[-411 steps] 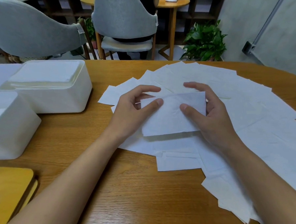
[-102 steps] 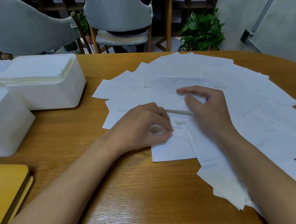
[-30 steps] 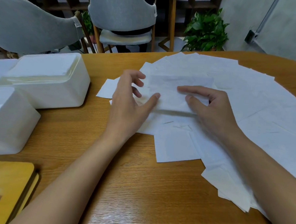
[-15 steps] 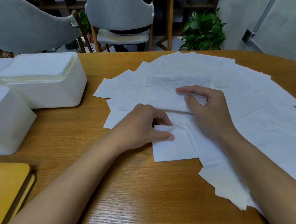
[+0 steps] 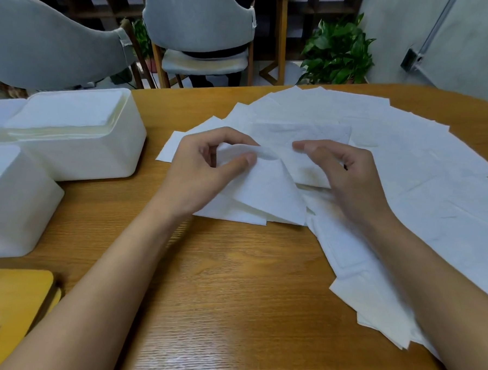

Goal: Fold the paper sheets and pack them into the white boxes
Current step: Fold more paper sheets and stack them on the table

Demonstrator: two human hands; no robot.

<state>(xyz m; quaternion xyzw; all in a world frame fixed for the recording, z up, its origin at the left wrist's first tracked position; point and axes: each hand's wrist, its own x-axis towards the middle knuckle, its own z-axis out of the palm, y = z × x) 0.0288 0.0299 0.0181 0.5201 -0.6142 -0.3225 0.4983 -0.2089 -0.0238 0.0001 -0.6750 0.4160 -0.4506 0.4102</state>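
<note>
Left fingers (image 5: 235,136) tight on a paper sheet (image 5: 268,189); right fingers (image 5: 310,146) relaxed atop folded sheet (image 5: 302,131)

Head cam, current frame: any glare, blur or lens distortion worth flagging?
Head view: soft sheen on the table near the bottom edge, no hard glare; wide-angle bowing curves its far edge; the lifted sheet is slightly soft where the left hand pinches it; the overlapping white sheets barely separate from one another.

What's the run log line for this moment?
step: folding | left hand: pinches paper sheet, edge raised | right hand: rests on folded sheet | far white box: holds stack
</note>
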